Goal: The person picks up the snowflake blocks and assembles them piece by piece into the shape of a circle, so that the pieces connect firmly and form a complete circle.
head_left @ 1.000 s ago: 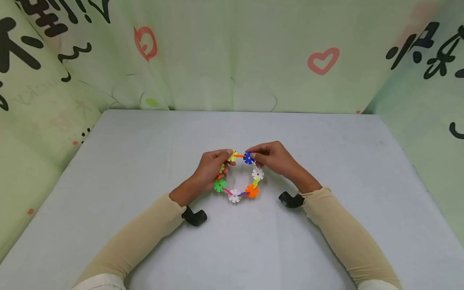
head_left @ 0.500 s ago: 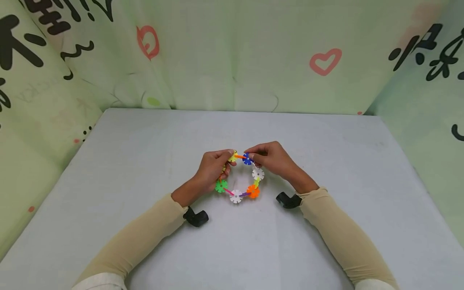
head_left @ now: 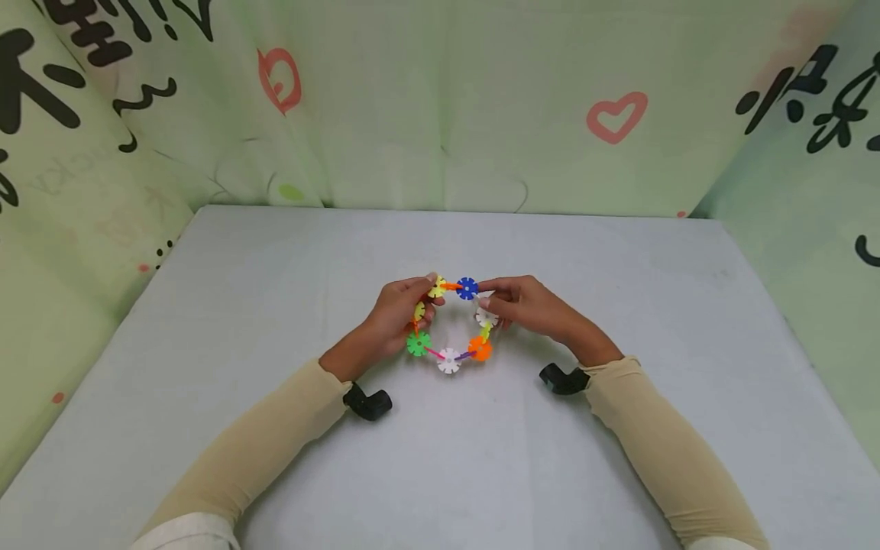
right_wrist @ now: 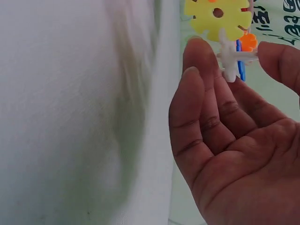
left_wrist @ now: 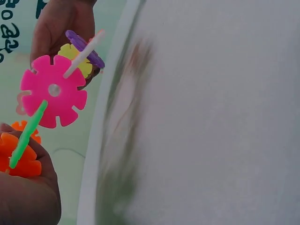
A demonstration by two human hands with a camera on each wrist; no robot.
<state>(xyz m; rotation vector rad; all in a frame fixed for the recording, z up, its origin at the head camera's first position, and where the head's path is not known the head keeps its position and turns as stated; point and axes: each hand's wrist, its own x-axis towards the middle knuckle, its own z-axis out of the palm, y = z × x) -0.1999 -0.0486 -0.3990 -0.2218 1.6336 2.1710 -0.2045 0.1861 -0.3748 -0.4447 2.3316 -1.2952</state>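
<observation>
A ring of interlocking plastic snowflake discs in several colours hangs between both hands above the table. My left hand (head_left: 399, 309) pinches the yellow disc (head_left: 437, 287) at the ring's upper left. On the other side my right hand (head_left: 532, 305) holds the white disc (head_left: 485, 317) between thumb and fingers, its index fingertip by the blue disc (head_left: 467, 288). The left wrist view shows a pink disc (left_wrist: 49, 79) joined to a green disc (left_wrist: 30, 131) seen edge-on. In the right wrist view, a yellow-green disc (right_wrist: 227, 21) sits above the fingers.
A white table (head_left: 440, 473) lies below the hands. Pale green curtains (head_left: 440, 107) with hearts and black lettering stand behind it and at both sides. Black wrist mounts (head_left: 371, 403) stick out from both sleeves.
My right hand has shifted from the blue disc to the white disc beside it, moving slightly right. The ring has risen a little in view. My left hand keeps its pinch on the yellow disc.
</observation>
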